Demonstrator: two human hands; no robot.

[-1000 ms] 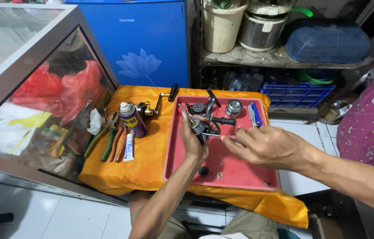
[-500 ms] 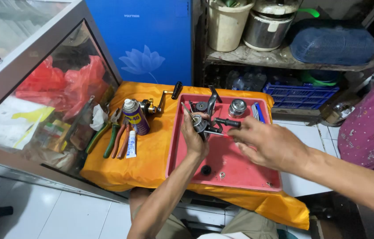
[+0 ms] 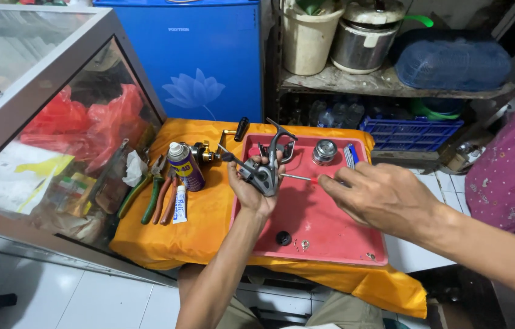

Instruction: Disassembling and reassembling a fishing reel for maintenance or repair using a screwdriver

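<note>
Left hand (image 3: 251,189) grips one reel body (image 3: 266,173); right hand (image 3: 385,198) pinches one screwdriver (image 3: 299,177) (three small parts (image 3: 297,244) on tray (image 3: 330,225)).

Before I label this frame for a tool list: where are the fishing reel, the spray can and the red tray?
fishing reel (image 3: 264,175), head view, on its grey body.
spray can (image 3: 185,168), head view, on its side.
red tray (image 3: 330,228), head view, on bare floor.

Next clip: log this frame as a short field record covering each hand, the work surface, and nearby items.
left hand: grips grey metal fishing reel body above the tray
right hand: holds thin red-handled screwdriver, tip at the reel
surface: pink plastic tray on orange cloth
on tray: silver spool, black round knob, small screws
on cloth: blue-yellow spray can, pliers, white tube
</note>
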